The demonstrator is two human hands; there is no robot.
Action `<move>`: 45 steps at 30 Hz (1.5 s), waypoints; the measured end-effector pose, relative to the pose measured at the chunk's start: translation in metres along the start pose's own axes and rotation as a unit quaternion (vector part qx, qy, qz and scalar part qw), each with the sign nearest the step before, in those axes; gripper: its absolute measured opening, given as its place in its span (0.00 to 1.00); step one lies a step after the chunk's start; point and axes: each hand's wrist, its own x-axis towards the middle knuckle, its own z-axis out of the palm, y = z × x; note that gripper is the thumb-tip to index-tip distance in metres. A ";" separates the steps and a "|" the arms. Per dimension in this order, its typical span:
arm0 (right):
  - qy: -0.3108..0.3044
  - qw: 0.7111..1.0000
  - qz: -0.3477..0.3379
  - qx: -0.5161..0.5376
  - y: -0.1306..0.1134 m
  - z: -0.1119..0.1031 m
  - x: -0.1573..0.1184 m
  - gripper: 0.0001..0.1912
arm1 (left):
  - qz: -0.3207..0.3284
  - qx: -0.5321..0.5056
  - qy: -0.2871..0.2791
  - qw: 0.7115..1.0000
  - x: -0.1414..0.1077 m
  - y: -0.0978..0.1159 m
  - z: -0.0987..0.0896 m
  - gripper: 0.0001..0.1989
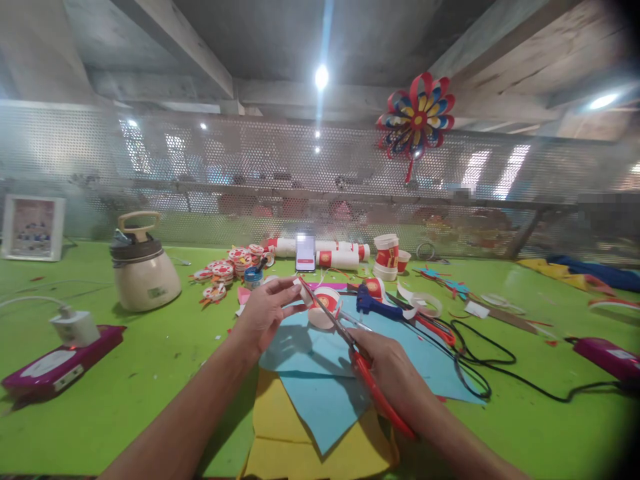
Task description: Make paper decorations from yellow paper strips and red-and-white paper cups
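My right hand [387, 367] grips the red-handled scissors [377, 393], whose blades point up and to the left. My left hand [265, 310] pinches a small white and red piece, seemingly cut paper cup [300, 288], close to the blade tips. Whether the blades touch that piece I cannot tell. Just below the blades a red and white paper cup piece [324, 310] sits over light blue sheets [300, 353]. Under these lies yellow material [280, 427]. A blue glue gun [377, 305] rests to the right of the scissors.
Upright at the back stands a phone [305, 252], with stacked paper cups [386, 257] to its right. Round red and white crafts [220, 272] lie left of it. A large beige kettle [144, 270] and a purple power strip [55, 370] occupy the left. Black cords [493, 363] trail rightward.
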 end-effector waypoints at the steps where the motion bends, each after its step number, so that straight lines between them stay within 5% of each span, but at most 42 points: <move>1: -0.002 1.000 0.003 -0.002 0.000 0.000 0.000 0.17 | 0.001 0.002 0.001 1.000 0.000 0.000 0.000 0.10; 45: 0.010 1.000 0.003 0.020 0.000 -0.001 -0.001 0.17 | 0.023 -0.002 0.013 1.000 -0.002 -0.006 0.005 0.16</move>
